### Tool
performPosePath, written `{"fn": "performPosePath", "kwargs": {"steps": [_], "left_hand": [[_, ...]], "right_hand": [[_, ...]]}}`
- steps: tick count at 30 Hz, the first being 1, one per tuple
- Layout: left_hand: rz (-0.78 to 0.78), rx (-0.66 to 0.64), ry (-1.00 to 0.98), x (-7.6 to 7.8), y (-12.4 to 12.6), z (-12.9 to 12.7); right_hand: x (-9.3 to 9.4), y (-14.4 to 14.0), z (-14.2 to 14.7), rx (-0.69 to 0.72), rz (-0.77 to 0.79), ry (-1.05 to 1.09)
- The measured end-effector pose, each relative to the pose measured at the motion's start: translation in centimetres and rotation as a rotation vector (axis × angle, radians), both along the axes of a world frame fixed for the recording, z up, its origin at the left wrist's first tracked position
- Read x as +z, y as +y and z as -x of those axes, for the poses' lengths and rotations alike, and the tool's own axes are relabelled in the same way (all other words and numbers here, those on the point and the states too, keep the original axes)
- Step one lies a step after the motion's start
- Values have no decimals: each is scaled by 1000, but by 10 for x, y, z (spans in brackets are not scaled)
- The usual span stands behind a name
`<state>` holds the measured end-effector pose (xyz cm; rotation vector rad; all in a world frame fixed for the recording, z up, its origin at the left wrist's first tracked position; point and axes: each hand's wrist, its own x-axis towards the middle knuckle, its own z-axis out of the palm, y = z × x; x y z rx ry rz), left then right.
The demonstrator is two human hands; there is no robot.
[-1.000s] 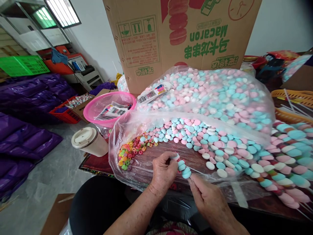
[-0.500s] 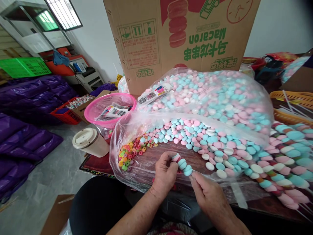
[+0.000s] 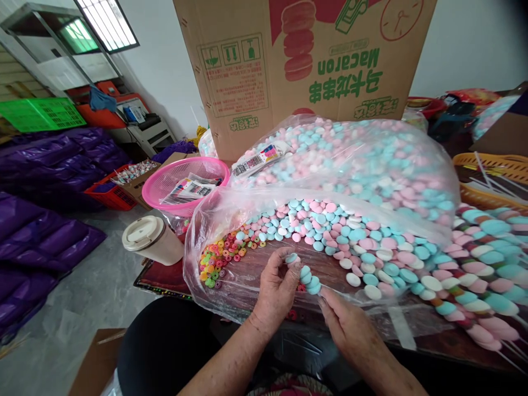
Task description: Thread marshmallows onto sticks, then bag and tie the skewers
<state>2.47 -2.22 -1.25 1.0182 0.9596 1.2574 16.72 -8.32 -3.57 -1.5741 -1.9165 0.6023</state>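
Note:
My right hand (image 3: 355,327) grips the lower end of a candy skewer (image 3: 310,280), just below its blue marshmallow pieces. The skewer leans up and to the left over the table edge. At its upper end my left hand (image 3: 278,289) is closed, thumb and fingers pinching a pale blue and pink marshmallow (image 3: 291,258). My left fingers partly hide where that piece meets the skewer. Behind both hands, loose pink, blue and white marshmallows (image 3: 383,256) lie in a curved band. Small colourful ring candies (image 3: 218,261) are heaped to the left of my left hand.
A clear plastic bag (image 3: 355,165) full of marshmallows lies before a large cardboard box (image 3: 256,71). Finished-looking candy skewers (image 3: 482,275) are piled at right, beside an orange basket (image 3: 493,160). To the left are a pink basket (image 3: 154,190) holding packets and a lidded cup (image 3: 152,239).
My left fingers have shifted on the skewer's upper end, and a pale blue piece now shows between them. The skewer and right hand have moved slightly left.

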Motion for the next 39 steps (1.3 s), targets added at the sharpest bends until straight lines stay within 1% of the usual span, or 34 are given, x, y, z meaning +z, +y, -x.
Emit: {"fn": "performPosePath", "kwargs": {"steps": [1,3,5,6,7,8,11,14,17,19,21,22,24,25,27,29,31,33,35,37,39], "left_hand": [[15,13,-22,2,0,0],[127,-10,-123,7,1,-1],[279,-116,-237,13,3,-3],[323,-164,-270,15,3,-4],[335,-188,-280,15,3,-5],[321,-180,-273,15,4,-5],[284,-90,-250,8,3,-7],[307,-113,-259,3,0,-9],[306,-106,-197,6,-3,-13],[315,-102,-95,11,-2,-14],[305,-105,51,15,4,-10],[274,-91,139,16,9,-6],[194,-59,298,17,20,5],[163,-39,379,17,25,11],[127,-37,531,15,32,21],[101,-16,641,12,34,25],[42,3,692,8,33,25],[-47,-6,711,4,30,22],[-116,-9,734,2,28,21],[-132,16,774,1,28,25],[-118,43,806,-2,29,30]], "right_hand": [[2,0,1,-5,2,21],[7,-1,3,-23,-8,85],[14,-1,5,-47,-15,151],[16,0,6,-57,-8,180],[18,0,7,-69,5,206],[18,1,7,-80,22,229],[16,5,7,-121,59,277],[14,4,10,-132,62,299],[18,0,15,-116,10,303],[20,2,11,-133,-58,239],[23,8,-10,-237,-111,81],[26,11,-28,-324,-129,-5],[37,13,-78,-535,-150,-148],[46,13,-108,-634,-159,-197],[64,12,-169,-804,-160,-302],[81,15,-223,-933,-140,-406],[93,24,-260,-983,-77,-481],[102,33,-277,-981,-3,-530],[108,36,-276,-972,37,-567],[109,33,-259,-1013,-27,-627],[102,28,-228,-988,-156,-690]]}}
